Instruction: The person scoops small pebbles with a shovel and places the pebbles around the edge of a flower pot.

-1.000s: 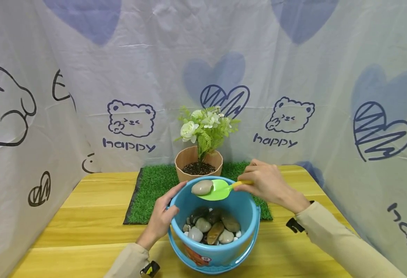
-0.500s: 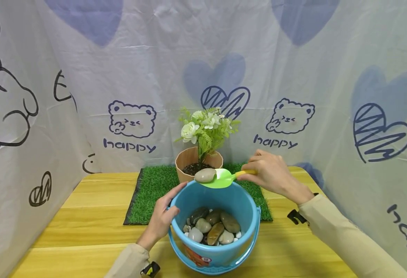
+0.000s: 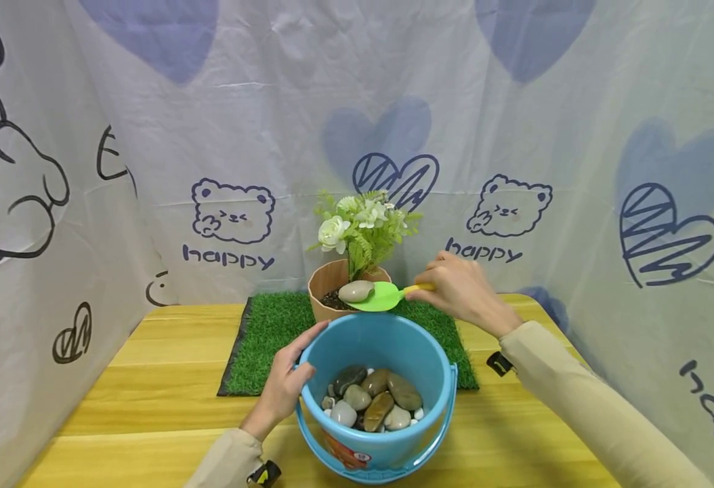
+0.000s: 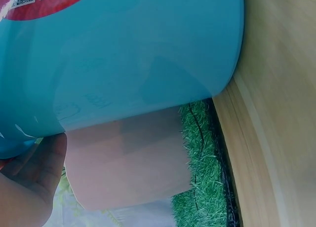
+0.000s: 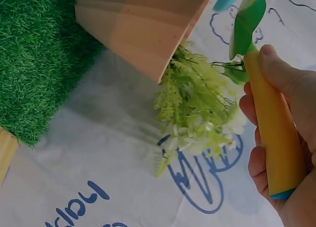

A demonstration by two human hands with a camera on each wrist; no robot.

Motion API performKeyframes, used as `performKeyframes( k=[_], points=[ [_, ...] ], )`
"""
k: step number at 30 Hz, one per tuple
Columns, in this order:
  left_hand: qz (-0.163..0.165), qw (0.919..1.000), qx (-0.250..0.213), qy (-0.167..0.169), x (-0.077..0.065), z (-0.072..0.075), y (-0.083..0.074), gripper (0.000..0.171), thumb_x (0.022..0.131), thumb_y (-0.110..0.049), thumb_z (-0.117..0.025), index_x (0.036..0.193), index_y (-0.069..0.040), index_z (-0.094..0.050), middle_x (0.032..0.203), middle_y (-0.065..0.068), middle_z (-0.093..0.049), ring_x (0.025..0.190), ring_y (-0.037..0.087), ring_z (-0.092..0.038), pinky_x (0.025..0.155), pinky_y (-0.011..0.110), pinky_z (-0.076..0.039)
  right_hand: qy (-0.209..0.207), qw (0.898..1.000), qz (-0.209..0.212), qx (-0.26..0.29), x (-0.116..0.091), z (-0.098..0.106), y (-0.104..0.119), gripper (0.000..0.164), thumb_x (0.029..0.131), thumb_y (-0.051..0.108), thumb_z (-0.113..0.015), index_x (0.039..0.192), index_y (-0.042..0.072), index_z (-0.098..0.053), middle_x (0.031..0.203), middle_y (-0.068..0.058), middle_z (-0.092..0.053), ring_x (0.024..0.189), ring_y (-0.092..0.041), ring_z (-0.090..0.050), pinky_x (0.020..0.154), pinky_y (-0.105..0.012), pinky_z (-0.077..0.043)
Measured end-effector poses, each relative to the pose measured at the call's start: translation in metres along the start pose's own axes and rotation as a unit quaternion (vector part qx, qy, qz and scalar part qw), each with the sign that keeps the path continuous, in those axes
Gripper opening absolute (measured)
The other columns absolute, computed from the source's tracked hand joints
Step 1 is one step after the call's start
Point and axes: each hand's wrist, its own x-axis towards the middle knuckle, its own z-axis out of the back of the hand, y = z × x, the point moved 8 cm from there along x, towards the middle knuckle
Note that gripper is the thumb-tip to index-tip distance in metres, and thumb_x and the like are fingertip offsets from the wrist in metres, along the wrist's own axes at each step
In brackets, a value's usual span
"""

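My right hand (image 3: 463,288) grips the yellow handle (image 5: 274,128) of a toy shovel, fingers wrapped round it. On the shovel's green blade (image 3: 384,297) lies one smooth grey-beige stone (image 3: 355,292). Blade and stone overlap the front of a tan flowerpot (image 3: 326,278), just beyond the bucket's far rim. My left hand (image 3: 284,379) holds the rim of a blue bucket (image 3: 375,444) at its left side, thumb over the edge and fingers along the outside. Inside the bucket lie several larger stones (image 3: 378,410) among small white pebbles.
White flowers with green leaves (image 3: 363,224) rise from dark soil in the pot. Pot and bucket stand at a piece of artificial grass (image 3: 271,339) on a wooden table (image 3: 150,379). A printed white curtain (image 3: 290,122) hangs behind and at both sides. The bucket's handle (image 3: 375,478) hangs in front.
The shovel with its stone has risen out of the bucket and moved away from me, past the far rim to the flowerpot. My left hand and the bucket have stayed put.
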Motion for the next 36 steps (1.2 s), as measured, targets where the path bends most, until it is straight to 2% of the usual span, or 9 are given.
performKeyframes(
  k=[10, 19, 25, 29, 33, 36],
  points=[
    [0.002, 1.0, -0.005, 0.0, -0.001, 0.001, 0.002, 0.068, 0.08, -0.003, -0.041, 0.148, -0.011, -0.044, 0.136, 0.019, -0.058, 0.111, 0.037, -0.065, 0.082, 0.043, -0.058, 0.051, 0.998, -0.046, 0.009, 0.018, -0.033, -0.011, 0.032, 0.085, 0.049, -0.068, 0.088, 0.02, -0.08, 0.076, 0.006, -0.068, 0.074, -0.014, -0.051, 0.057, -0.025, -0.039],
    [0.0, 1.0, -0.001, 0.004, -0.002, -0.001, 0.002, 0.068, 0.081, -0.001, -0.041, 0.148, -0.009, -0.044, 0.139, 0.017, -0.056, 0.114, 0.035, -0.064, 0.086, 0.036, -0.056, 0.073, 0.995, -0.065, 0.023, 0.029, -0.058, -0.01, 0.028, 0.084, 0.045, -0.072, 0.087, 0.018, -0.08, 0.077, 0.003, -0.071, 0.081, -0.018, -0.054, 0.057, -0.028, -0.041],
    [-0.001, 1.0, -0.002, 0.002, -0.001, -0.001, 0.002, 0.068, 0.081, -0.002, -0.041, 0.148, -0.01, -0.044, 0.139, 0.016, -0.057, 0.114, 0.035, -0.063, 0.086, 0.037, -0.056, 0.09, 0.993, -0.066, 0.028, 0.037, -0.069, -0.008, 0.027, 0.083, 0.046, -0.072, 0.083, 0.021, -0.08, 0.07, 0.006, -0.067, 0.078, -0.018, -0.054, 0.055, -0.029, -0.041],
    [0.002, 1.0, -0.005, 0.003, -0.001, -0.001, 0.001, 0.068, 0.081, -0.002, -0.041, 0.148, -0.011, -0.044, 0.138, 0.017, -0.057, 0.114, 0.036, -0.063, 0.085, 0.037, -0.057, 0.098, 0.992, -0.07, 0.033, 0.041, -0.073, -0.009, 0.025, 0.083, 0.046, -0.073, 0.086, 0.022, -0.08, 0.074, 0.006, -0.069, 0.077, -0.017, -0.054, 0.057, -0.03, -0.041],
    [0.007, 0.9999, -0.007, 0.006, 0.0, -0.001, 0.002, 0.068, 0.081, -0.002, -0.041, 0.149, -0.011, -0.043, 0.139, 0.018, -0.056, 0.115, 0.036, -0.063, 0.084, 0.037, -0.057, 0.108, 0.99, -0.079, 0.036, 0.045, -0.078, -0.01, 0.025, 0.083, 0.044, -0.073, 0.086, 0.021, -0.08, 0.074, 0.005, -0.069, 0.076, -0.017, -0.053, 0.058, -0.031, -0.041],
    [0.009, 0.9999, -0.006, 0.007, 0.0, -0.001, 0.002, 0.068, 0.081, -0.002, -0.041, 0.149, -0.01, -0.043, 0.139, 0.017, -0.056, 0.115, 0.036, -0.063, 0.085, 0.037, -0.057, 0.111, 0.99, -0.08, 0.033, 0.048, -0.081, -0.009, 0.027, 0.083, 0.045, -0.073, 0.081, 0.019, -0.079, 0.069, 0.005, -0.065, 0.074, -0.017, -0.052, 0.056, -0.031, -0.04]
  ],
)
